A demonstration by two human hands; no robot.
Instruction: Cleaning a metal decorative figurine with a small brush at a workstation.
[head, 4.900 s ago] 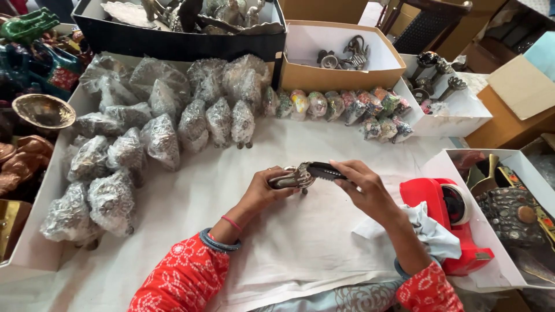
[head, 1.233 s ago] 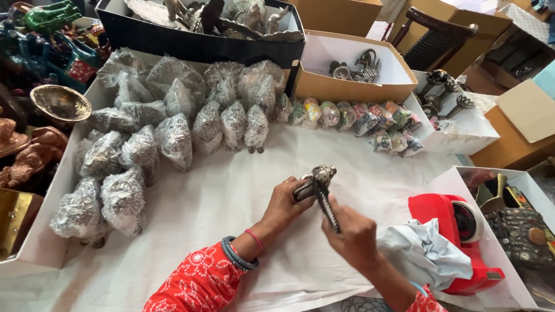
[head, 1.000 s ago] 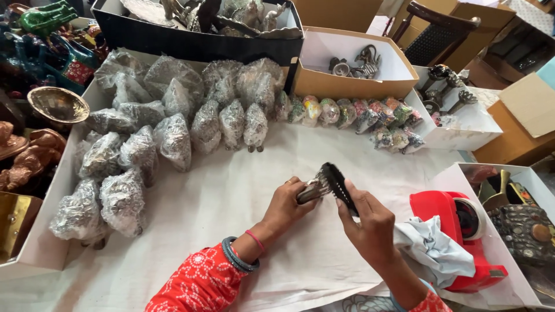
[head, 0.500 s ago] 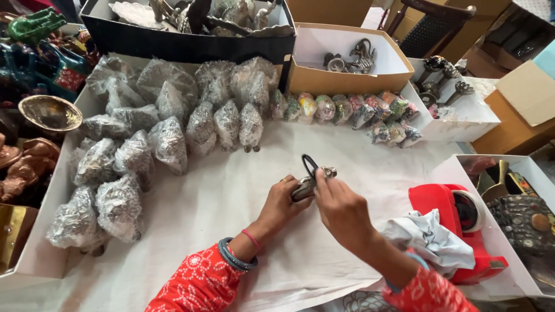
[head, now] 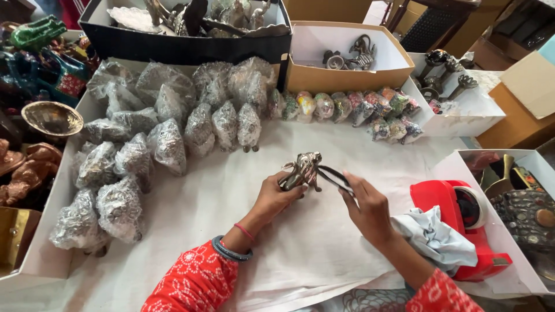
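The small metal animal figurine [head: 302, 169] is held clear of the white paper sheet [head: 300, 242], above the middle of the table, near its far half. Its long axis runs roughly left to right, tilted slightly, with the legs pointing down and toward you.

Your left hand [head: 276, 195] grips it from below and from the near side. The fingers are closed around the left end and underside of the figurine, thumb on the near face. This hand carries the piece outright.

Your right hand [head: 365, 203] sits just to the right of the figurine and a little nearer to you. Its fingers are pinched together on a thin dark band [head: 336, 178], which runs from the fingertips leftward to the right end of the figurine, touching it there. Whether the band loops around the body or only lies against it cannot be told from this view.

The relation to watch: the figurine lies to the left of your right fingertips, along the line of the band, and the left hand is the one in contact with it.

Surroundings, outward:
- A crumpled pale cloth [head: 435, 234] lies beside your right forearm, against a red tape dispenser [head: 462, 231].
- Plastic-wrapped figures [head: 167, 127] stand in rows to the far left.
- A row of small coloured wrapped pieces [head: 352, 107] lies beyond, in front of a tan cardboard box [head: 347, 75].
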